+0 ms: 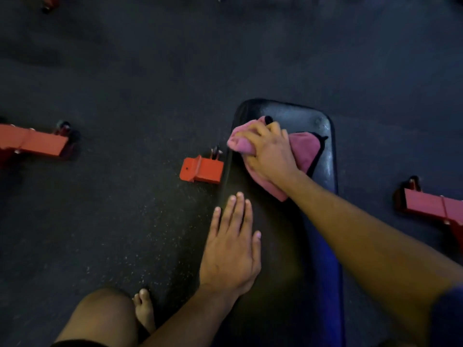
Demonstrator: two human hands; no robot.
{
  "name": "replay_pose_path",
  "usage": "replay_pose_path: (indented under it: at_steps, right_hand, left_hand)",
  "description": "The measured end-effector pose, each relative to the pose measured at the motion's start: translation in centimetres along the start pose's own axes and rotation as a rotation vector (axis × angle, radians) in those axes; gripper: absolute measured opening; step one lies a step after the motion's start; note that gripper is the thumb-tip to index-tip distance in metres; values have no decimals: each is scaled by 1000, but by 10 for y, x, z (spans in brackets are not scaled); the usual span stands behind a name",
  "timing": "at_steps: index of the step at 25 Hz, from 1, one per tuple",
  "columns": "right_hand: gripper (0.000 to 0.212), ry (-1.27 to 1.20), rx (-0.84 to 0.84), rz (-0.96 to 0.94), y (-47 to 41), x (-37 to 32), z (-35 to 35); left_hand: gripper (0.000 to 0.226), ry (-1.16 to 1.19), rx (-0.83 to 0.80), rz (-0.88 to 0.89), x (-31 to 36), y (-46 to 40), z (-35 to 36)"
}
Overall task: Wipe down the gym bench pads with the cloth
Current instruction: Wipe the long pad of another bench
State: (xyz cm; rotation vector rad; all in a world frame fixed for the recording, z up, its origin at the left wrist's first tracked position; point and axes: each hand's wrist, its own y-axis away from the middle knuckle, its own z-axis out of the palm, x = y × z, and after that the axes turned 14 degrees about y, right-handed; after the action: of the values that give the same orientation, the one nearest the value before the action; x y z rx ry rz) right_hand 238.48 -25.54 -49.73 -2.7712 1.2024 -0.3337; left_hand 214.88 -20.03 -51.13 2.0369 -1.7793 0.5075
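Black padded gym bench pad (300,116), long and narrow, with rounded corners, running from 6 o'clock up toward 12 o'clock right of centre. Glossy at the far end, with faint pale smudges near the 1 o'clock corner; bluish sheen along the 3 o'clock edge. Pink cloth (304,149), crumpled and folded, dark-trimmed along one edge, lying on the pad's far end. Bunched toward 9 o'clock at the pad's edge, spread flatter toward 3 o'clock, one tail trailing toward 6 o'clock. Cloth touching the pad surface, partly covered from above.
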Motion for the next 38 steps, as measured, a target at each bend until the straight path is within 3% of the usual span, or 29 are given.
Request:
replay_pose_path:
  at_steps: [2, 5, 9, 12, 14, 18, 22, 25, 27, 29, 31, 33, 35, 38]
  right_hand:
    - [33, -14, -33, 127, -39, 10, 8]
    - [33, 10, -110, 113, -69, 13, -10]
    - [46, 56, -162, -290, -106, 18, -45]
    - [52, 183, -288, -484, -128, 5, -33]
    - [44, 209, -311, -442, -141, 1, -16]
    - [40, 285, -557, -360, -166, -13, -19]
    - [54, 338, -523, -703, -100, -59, -32]
    - [44, 196, -640, -936, -51, -88, -49]
    - [47, 241, -685, -1012, -63, -82, -52]
    - [51, 353, -652, -913, -110, -61, -46]
    - [44, 496, -687, -693, -156, -50, -43]
    - [46, 610, -741, -586, -175, -52, -31]
    - [54, 668, -752, -604, -170, -70, -32]
    - [55, 597, -766, -819, -109, -98, -38]
  left_hand:
    - [63, 47, -45, -31, 3, 2, 1]
    - [62, 66, -73, -25, 0, 4, -20]
    - [71, 33, -216, 141, -15, 33, -27]
    - [72, -1, -107, 170, -22, 33, -17]
    - [74, 71, -118, 156, -19, 32, -15]
    - [78, 183, -215, 207, -19, 27, -24]
    - [81, 200, -184, 269, -30, 10, -27]
    - [81, 216, -218, 290, -31, 7, -22]
    - [80, 224, -202, 282, -30, 8, -21]
    - [79, 233, -183, 306, -31, 8, -20]
    - [79, 257, -136, 307, -33, 9, -14]
    - [78, 248, -82, 301, -33, 11, -10]
    - [77, 250, -81, 321, -35, 10, -9]
    - [77, 239, -35, 311, -34, 12, -10]
